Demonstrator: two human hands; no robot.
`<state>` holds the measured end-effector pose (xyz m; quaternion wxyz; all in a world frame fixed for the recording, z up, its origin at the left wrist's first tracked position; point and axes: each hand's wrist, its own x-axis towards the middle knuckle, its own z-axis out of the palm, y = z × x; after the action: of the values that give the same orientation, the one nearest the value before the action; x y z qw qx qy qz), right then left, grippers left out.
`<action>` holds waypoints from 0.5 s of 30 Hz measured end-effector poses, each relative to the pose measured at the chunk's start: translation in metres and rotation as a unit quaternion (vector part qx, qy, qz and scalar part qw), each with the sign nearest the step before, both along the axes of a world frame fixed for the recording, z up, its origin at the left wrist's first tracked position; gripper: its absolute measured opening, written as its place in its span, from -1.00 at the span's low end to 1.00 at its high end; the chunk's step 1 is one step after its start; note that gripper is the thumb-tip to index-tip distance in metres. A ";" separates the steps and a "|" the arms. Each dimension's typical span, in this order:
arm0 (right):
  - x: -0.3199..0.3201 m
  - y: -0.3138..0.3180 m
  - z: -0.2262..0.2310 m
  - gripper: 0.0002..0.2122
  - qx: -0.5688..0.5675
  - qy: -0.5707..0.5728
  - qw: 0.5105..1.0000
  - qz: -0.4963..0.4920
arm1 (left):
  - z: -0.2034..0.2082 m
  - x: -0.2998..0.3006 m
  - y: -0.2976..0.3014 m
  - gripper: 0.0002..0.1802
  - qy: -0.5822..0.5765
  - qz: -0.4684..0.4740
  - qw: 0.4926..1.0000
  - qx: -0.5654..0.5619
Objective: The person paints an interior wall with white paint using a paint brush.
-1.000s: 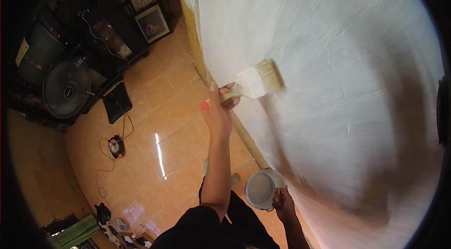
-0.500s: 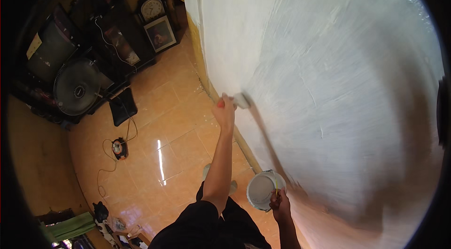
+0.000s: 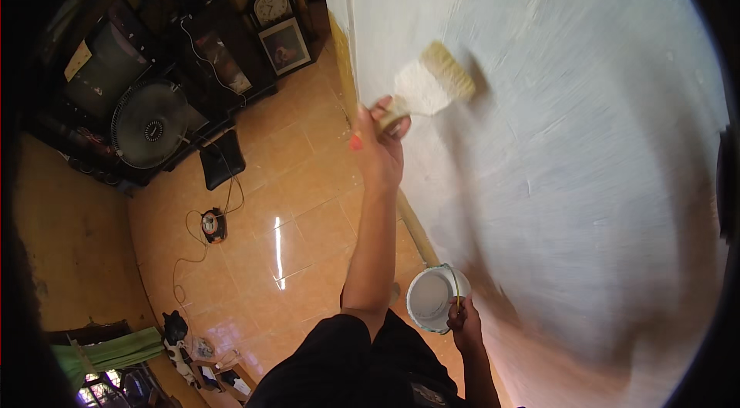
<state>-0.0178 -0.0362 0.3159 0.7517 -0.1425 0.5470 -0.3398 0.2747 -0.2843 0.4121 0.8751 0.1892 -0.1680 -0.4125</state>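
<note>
My left hand [image 3: 381, 155] is closed round the handle of a wide flat paintbrush [image 3: 422, 89], lifted in front of the wall. The brush's body is smeared white, and its pale yellowish bristles point up and to the right, casting a shadow close by. Whether the bristles touch the wall I cannot tell. Lower right, my right hand [image 3: 465, 323] grips the thin handle of a pale bucket [image 3: 410, 300] that holds whitish-grey paint. The wall [image 3: 570, 115] on the right carries streaky white paint over its surface.
Orange tiles cover the floor [image 3: 308, 184], with a cable reel [image 3: 213, 225] and its loose cord on the left. A round fan [image 3: 152, 124], a dark cabinet [image 3: 220, 53], a clock [image 3: 272, 7] and a framed picture [image 3: 286, 47] stand at the far left. Green cloth [image 3: 112, 355] hangs lower left.
My left hand has risen with the paintbrush, whose bristles have swung up and right. The bucket stays in my right hand. The whole view has shifted a little.
</note>
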 end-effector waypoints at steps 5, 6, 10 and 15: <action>-0.004 0.013 -0.008 -0.56 -0.005 0.008 1.000 0.011 | -0.189 -0.048 0.005 -0.64 0.122 -0.115 0.977 0.129; -0.006 0.014 -0.007 -0.57 -0.001 0.011 1.000 0.009 | -0.221 -0.055 0.013 -0.63 0.152 -0.123 0.967 0.166; -0.001 0.022 -0.009 -0.58 0.015 -0.004 1.000 0.000 | -0.346 -0.046 0.077 -0.64 0.168 -0.104 0.939 0.280; -0.007 0.025 0.004 -0.62 0.002 -0.011 0.999 -0.047 | -0.364 -0.046 0.172 -0.64 0.048 -0.078 0.865 0.493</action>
<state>-0.0246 -0.0111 0.3197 0.7412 -0.1112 0.5455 -0.3750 0.2287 -0.1119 0.0483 0.6395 0.5623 0.0854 -0.5173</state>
